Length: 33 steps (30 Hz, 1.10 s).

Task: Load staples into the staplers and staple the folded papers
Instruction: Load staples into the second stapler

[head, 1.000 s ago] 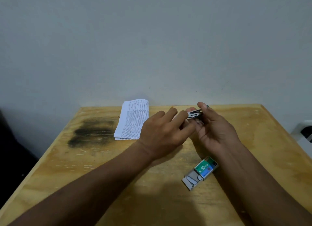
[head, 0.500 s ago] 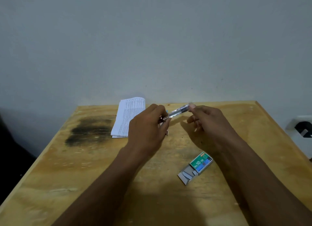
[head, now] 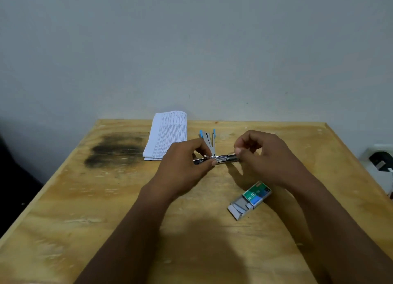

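A small metal stapler (head: 221,157) with light blue trim is held over the middle of the wooden table (head: 106,198). Its top arm is swung open and points up and away. My left hand (head: 182,167) grips the stapler's left end between thumb and fingers. My right hand (head: 261,156) pinches the magazine's right end with thumb and forefinger. Whether it holds staples I cannot tell. A folded stack of printed papers (head: 168,135) lies at the table's far edge. A green and blue staple box (head: 251,199) lies slid open near my right forearm, with grey staple strips showing.
A dark scorch mark (head: 114,151) stains the table's far left. A plain wall stands right behind the table. At the right edge of view, beyond the table, is a white wall socket with a black plug (head: 379,159).
The stapler's top arm has swung up and open while the magazine turned level. My left hand shifted right and nearer; my right hand still pinches the magazine's right tip.
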{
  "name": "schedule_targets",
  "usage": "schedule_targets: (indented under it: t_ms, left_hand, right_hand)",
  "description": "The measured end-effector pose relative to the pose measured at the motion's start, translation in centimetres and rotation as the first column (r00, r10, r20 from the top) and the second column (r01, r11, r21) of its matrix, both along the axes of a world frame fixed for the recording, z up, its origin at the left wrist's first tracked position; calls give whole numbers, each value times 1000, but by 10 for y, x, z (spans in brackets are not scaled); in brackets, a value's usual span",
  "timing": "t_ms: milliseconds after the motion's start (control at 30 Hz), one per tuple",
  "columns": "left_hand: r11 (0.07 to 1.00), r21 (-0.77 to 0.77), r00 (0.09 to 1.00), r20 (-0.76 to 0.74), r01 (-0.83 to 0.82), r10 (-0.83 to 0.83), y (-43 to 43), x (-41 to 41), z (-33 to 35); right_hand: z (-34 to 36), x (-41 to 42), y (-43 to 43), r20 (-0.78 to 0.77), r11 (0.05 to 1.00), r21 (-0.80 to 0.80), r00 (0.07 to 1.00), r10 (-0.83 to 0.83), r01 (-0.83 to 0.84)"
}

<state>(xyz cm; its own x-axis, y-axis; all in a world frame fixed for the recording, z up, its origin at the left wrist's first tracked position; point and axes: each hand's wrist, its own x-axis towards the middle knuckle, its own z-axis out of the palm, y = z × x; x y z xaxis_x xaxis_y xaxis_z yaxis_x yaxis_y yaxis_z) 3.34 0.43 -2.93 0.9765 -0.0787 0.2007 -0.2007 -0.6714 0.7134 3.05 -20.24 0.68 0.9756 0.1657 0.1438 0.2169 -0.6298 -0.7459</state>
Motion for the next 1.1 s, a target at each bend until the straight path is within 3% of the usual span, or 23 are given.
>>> schedule_targets:
  t_ms: [167, 433, 767, 1100]
  left_hand:
    - [1000, 16, 1000, 9, 24, -24, 0, 0, 1]
    - [1000, 0, 1000, -14, 18, -18, 0, -3, -1]
    - [998, -9, 998, -32, 57, -58, 3, -1, 0]
    - [996, -1, 994, -54, 93, -93, 7, 4, -2]
  right_hand:
    - [16, -41, -3, -241, 907, -279, 937, 251, -314]
    - [12, -53, 12, -254, 857, -442, 953, 163, -264]
    - [16, -52, 23, -303, 845, -480, 949, 94, -237]
    - [4, -56, 17, -172, 862, -438, 965, 200, -256]
